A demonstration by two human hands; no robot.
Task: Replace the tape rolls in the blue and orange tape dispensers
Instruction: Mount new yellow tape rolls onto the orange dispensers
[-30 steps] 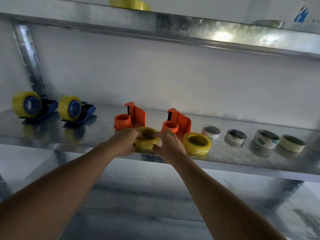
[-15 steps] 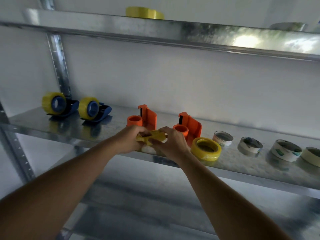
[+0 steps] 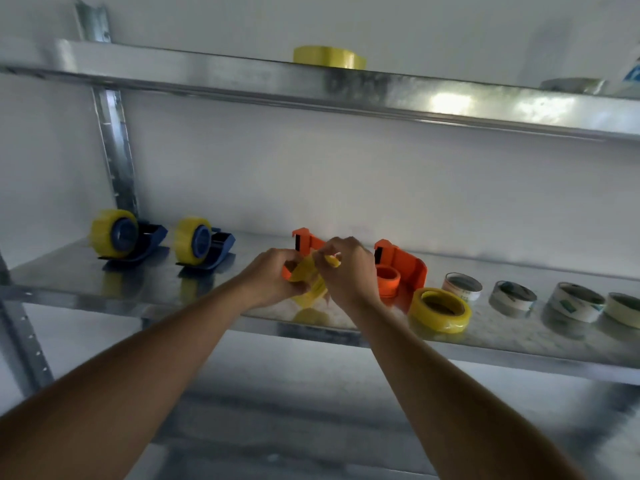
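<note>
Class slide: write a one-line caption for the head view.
Both hands hold a yellow tape roll at the left orange dispenser; blue dispensers already loaded.

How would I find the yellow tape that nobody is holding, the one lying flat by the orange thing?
Look along the middle metal shelf to the right-hand orange dispenser, just right of the person's hands. The loose yellow tape roll lies flat in front of it, near the shelf's front edge. The rolls further right are whitish, and the other yellow rolls nearby sit on blue dispensers or in the hands.
</note>
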